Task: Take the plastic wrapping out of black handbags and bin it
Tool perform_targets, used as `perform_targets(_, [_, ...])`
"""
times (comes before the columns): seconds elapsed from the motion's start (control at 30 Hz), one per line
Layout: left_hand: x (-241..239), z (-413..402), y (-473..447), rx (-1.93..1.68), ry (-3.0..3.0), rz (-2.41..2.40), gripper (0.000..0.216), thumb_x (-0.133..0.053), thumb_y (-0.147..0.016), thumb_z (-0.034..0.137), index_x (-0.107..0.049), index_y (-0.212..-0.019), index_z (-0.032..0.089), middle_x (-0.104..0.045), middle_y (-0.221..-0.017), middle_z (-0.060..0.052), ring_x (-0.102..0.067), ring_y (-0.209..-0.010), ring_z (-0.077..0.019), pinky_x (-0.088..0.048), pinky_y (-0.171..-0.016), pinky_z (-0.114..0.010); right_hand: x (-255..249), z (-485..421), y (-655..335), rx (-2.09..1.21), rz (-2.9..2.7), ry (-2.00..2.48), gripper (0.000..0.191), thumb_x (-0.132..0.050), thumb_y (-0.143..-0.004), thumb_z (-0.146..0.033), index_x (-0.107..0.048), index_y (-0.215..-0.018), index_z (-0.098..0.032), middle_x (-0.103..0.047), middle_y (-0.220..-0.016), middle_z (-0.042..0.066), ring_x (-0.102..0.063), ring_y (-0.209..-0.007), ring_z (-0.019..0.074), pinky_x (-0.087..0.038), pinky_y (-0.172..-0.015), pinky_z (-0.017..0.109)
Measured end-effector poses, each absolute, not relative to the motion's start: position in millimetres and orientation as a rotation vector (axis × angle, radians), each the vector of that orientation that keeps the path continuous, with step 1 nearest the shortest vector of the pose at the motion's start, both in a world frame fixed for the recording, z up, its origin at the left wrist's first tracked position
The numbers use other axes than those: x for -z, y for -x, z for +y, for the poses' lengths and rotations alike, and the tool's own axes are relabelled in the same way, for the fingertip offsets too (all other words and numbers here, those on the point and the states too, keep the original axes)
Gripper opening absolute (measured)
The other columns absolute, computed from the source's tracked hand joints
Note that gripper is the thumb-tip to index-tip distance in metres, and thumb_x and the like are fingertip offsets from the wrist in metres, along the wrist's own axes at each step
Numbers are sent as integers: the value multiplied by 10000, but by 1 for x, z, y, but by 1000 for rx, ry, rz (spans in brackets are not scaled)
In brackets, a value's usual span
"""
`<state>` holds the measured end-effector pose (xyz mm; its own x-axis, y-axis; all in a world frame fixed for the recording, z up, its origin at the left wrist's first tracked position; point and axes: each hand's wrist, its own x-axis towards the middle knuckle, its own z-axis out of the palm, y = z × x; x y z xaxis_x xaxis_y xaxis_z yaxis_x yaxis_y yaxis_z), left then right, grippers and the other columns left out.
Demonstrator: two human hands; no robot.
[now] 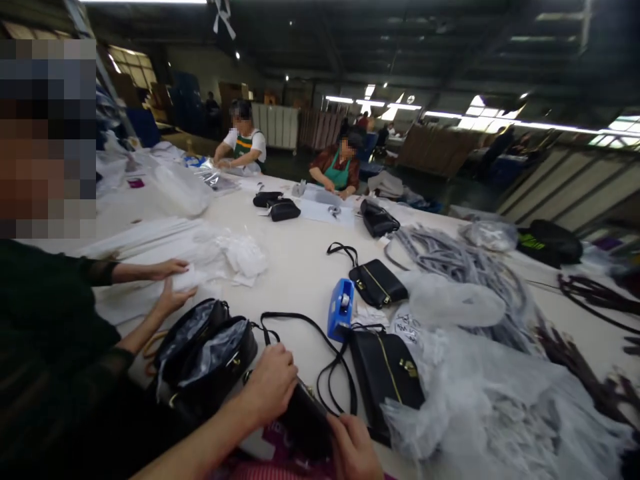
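My left hand (270,381) is closed over the top of a small black handbag (309,421) at the near table edge. My right hand (356,448) grips the same bag's right end from below. The bag's thin black strap (320,347) loops across the table beyond it. Left of it stand open black bags stuffed with grey plastic (207,353). To the right lies a flat black bag with a gold clasp (386,373), partly under clear plastic wrap.
A blue tape dispenser (341,308) and another black bag (377,283) sit mid-table. Grey straps (460,263) and plastic bags (500,407) pile up on the right. A co-worker's hands (170,283) press white paper on the left. Two people work at the far end.
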<state>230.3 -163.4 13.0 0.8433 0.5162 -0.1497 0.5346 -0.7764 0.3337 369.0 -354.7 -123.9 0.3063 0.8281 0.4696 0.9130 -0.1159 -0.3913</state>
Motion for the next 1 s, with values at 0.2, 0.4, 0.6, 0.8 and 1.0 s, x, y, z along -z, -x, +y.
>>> perform_targets(0.2, [-15, -159, -273, 496, -2780, 660, 473, -443, -922, 443, -736, -906, 72, -673, -995, -220, -524, -1062, -361, -345, -958, -558, 115, -349, -369, 166, -1536, 1958, 316, -440, -931, -164, -679, -1111, -264, -679, -935, 83, -662, -840, 207, -558, -764, 314])
perform_targets(0.4, [8, -154, -304, 712, -2519, 709, 251, -645, -735, 352, -731, -866, 156, -722, -921, -147, -639, -932, -294, -475, -840, -430, 110, -355, -370, 147, -1595, 1861, 305, -488, -920, -179, -629, -1181, -250, -680, -941, 77, -669, -870, 201, -569, -748, 282])
perform_targets(0.6, [-3, -146, -295, 612, -2507, 678, 248, -525, -827, 273, -713, -957, 178, -720, -974, -110, -654, -915, -247, -503, -773, -341, 106, -363, -376, 104, -1399, 1960, 285, -471, -948, -310, -565, -1191, -195, -640, -1100, 120, -654, -1006, 224, -573, -821, 318])
perform_targets(0.8, [-12, -167, -277, 250, -2641, 392, 283, -616, -858, 349, -626, -1106, 214, -651, -1101, -82, -560, -1075, -256, -371, -1031, -480, 100, -366, -383, 119, -1431, 2024, 280, -429, -969, -343, -573, -1164, -201, -684, -966, 86, -676, -867, 215, -573, -737, 319])
perform_targets(1.0, [15, -192, -261, 69, -2702, 262, 187, -503, -935, 253, -583, -1104, 250, -654, -985, -32, -549, -1028, -203, -206, -1128, -552, 97, -373, -411, 6, -1736, 1910, 269, -467, -946, -232, -569, -1193, -208, -682, -942, 63, -660, -843, 172, -559, -740, 256])
